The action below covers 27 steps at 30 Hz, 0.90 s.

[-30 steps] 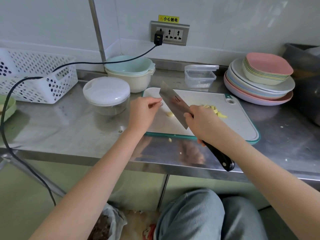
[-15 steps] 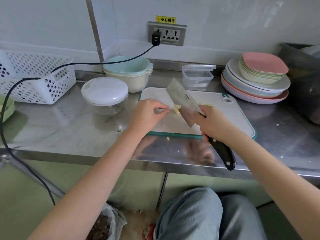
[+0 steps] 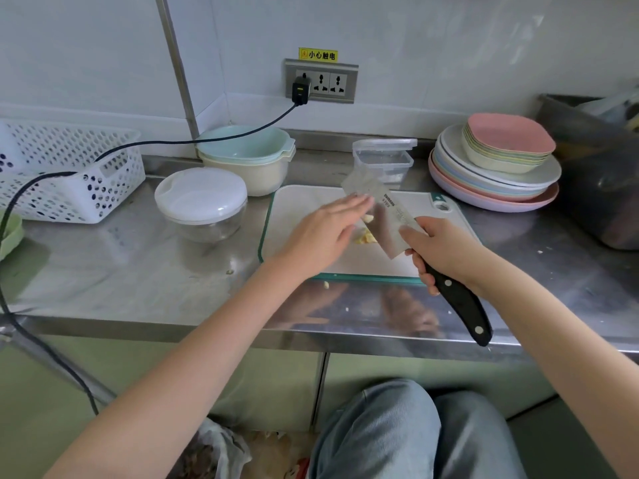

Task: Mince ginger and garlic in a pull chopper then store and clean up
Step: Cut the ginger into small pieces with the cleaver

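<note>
Since a second ago the left hand (image 3: 323, 233) has flattened, fingers straight, against the knife (image 3: 383, 216). Right hand (image 3: 446, 250) grips its handle. Wipe pieces (image 3: 364, 236) off spine-side, away from the edge.

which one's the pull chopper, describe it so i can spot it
On the steel counter, look just left of the white cutting board, in front of the stacked bowls. The chopper is the round clear bowl with a flat white lid, the only lidded round thing there.
</note>
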Each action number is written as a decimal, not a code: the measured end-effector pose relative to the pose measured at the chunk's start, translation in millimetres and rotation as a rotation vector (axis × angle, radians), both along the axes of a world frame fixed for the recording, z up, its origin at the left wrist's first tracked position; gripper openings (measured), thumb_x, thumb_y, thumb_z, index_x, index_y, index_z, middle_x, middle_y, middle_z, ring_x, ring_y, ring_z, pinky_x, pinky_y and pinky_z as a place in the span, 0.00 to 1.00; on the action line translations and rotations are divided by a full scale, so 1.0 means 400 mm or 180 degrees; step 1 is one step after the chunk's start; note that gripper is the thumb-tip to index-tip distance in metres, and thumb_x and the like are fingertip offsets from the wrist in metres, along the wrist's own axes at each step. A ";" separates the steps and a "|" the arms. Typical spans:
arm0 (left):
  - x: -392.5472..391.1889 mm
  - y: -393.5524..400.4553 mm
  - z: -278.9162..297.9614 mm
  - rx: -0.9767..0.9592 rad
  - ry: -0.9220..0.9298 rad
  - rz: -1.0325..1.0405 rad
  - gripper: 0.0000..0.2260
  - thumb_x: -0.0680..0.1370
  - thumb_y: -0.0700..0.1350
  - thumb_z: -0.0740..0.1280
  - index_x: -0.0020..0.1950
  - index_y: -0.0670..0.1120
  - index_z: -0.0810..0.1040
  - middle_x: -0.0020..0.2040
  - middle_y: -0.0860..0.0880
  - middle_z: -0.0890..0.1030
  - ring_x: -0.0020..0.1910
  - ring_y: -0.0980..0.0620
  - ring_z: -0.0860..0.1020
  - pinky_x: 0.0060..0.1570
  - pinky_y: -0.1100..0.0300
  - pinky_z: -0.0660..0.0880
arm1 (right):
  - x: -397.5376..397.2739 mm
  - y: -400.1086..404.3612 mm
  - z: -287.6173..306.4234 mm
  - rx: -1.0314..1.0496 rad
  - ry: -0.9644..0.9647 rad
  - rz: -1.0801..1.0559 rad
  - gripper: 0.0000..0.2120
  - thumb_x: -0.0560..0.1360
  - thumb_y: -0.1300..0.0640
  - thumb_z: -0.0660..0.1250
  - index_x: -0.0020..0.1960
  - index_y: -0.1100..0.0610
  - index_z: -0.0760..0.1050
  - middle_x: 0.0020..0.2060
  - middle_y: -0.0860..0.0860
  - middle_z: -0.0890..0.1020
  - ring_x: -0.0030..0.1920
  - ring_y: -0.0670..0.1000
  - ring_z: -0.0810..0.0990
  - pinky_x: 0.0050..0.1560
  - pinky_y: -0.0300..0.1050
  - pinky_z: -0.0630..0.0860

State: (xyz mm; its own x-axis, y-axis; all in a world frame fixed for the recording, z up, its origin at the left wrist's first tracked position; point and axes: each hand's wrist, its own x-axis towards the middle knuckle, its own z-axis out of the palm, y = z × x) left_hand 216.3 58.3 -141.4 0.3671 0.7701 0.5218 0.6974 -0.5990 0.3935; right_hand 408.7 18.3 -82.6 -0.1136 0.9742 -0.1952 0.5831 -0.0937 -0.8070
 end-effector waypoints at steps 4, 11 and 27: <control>0.003 0.010 -0.034 -0.0254 0.0254 -0.0045 0.29 0.72 0.22 0.56 0.70 0.41 0.72 0.70 0.45 0.71 0.74 0.47 0.64 0.73 0.58 0.51 | 0.007 0.001 0.001 -0.0026 0.0091 -0.0144 0.13 0.82 0.54 0.55 0.45 0.62 0.68 0.26 0.56 0.71 0.20 0.52 0.67 0.20 0.41 0.69; -0.004 0.008 -0.018 -0.1272 0.0635 0.0422 0.23 0.83 0.47 0.55 0.78 0.46 0.56 0.78 0.44 0.56 0.77 0.45 0.52 0.75 0.54 0.49 | 0.133 0.022 0.023 0.0414 -0.0741 -0.0823 0.12 0.80 0.56 0.54 0.43 0.62 0.69 0.28 0.59 0.73 0.20 0.54 0.71 0.23 0.43 0.71; 0.087 0.050 -0.008 -0.1474 -0.0299 0.0277 0.23 0.84 0.39 0.54 0.78 0.46 0.54 0.75 0.42 0.63 0.73 0.46 0.64 0.69 0.61 0.59 | 0.065 0.033 -0.027 0.0578 -0.1654 -0.0438 0.12 0.80 0.56 0.52 0.49 0.61 0.70 0.42 0.59 0.78 0.27 0.55 0.76 0.27 0.43 0.72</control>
